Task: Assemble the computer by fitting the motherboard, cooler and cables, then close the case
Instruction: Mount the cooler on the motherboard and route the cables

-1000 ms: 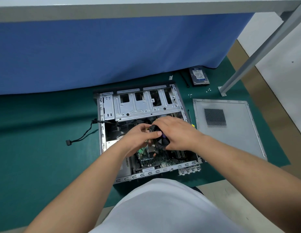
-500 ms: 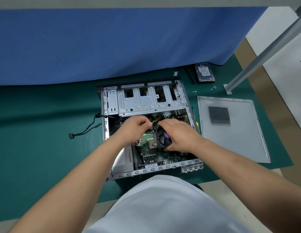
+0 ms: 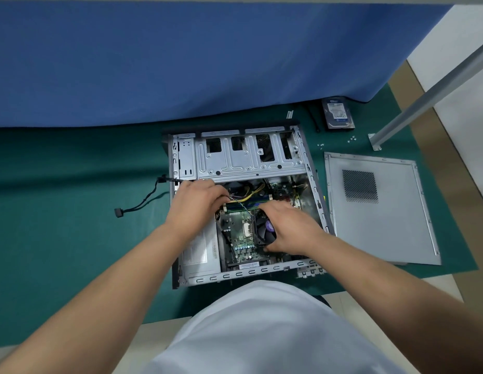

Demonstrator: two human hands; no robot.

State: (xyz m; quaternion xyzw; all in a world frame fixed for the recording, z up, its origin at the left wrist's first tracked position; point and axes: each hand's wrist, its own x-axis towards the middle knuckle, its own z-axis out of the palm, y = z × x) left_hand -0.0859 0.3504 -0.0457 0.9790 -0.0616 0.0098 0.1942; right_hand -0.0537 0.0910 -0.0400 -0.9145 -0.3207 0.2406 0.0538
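Head view: cooler going onto board, cables held aside

Right hand (image 3: 291,228) curled round black square cooler fan w/ purple hub (image 3: 266,230), holding it tilted over green motherboard (image 3: 239,238) inside open grey metal case (image 3: 251,160) on green-matted counter (image 3: 73,211). Left hand (image 3: 197,203) pinches yellow/black cable bundle (image 3: 247,194) near the RAM slots. Cooler prob light-ish but rigid; grip by plastic frame edges, not blades. Board fragile, don't flex it. Cables soft, springy. Grey vented side panel (image 3: 378,209) lies flat just right of case, not yet fitted.

Both hands, left (image 3: 197,203) and right (image 3: 291,228), reach forward, fingers curled.
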